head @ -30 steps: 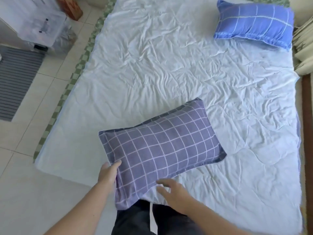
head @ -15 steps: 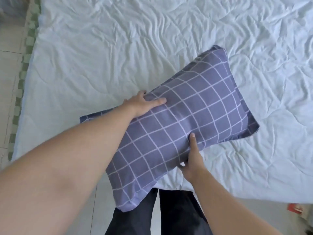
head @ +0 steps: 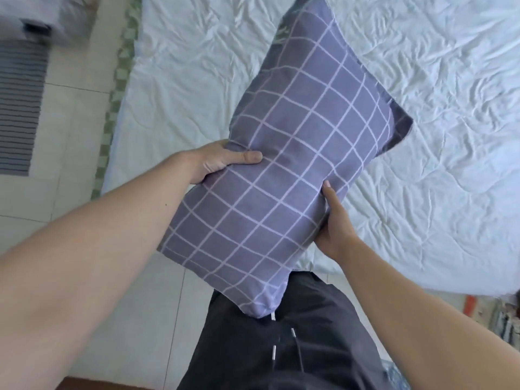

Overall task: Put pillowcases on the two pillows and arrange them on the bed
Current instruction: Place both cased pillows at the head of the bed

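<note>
Flanking pillow [head: 284, 170]: bed [head: 422, 164], striped mat [head: 19, 108].

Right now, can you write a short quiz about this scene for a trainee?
1. True or false: both hands hold the pillow.
2. Which pattern is on the pillow? A) dots B) white grid C) flowers
3. Fill in: the left hand grips the pillow's left edge with the ____ lying on top.

Key:
1. True; the right hand grips the opposite edge.
2. B
3. thumb
</note>
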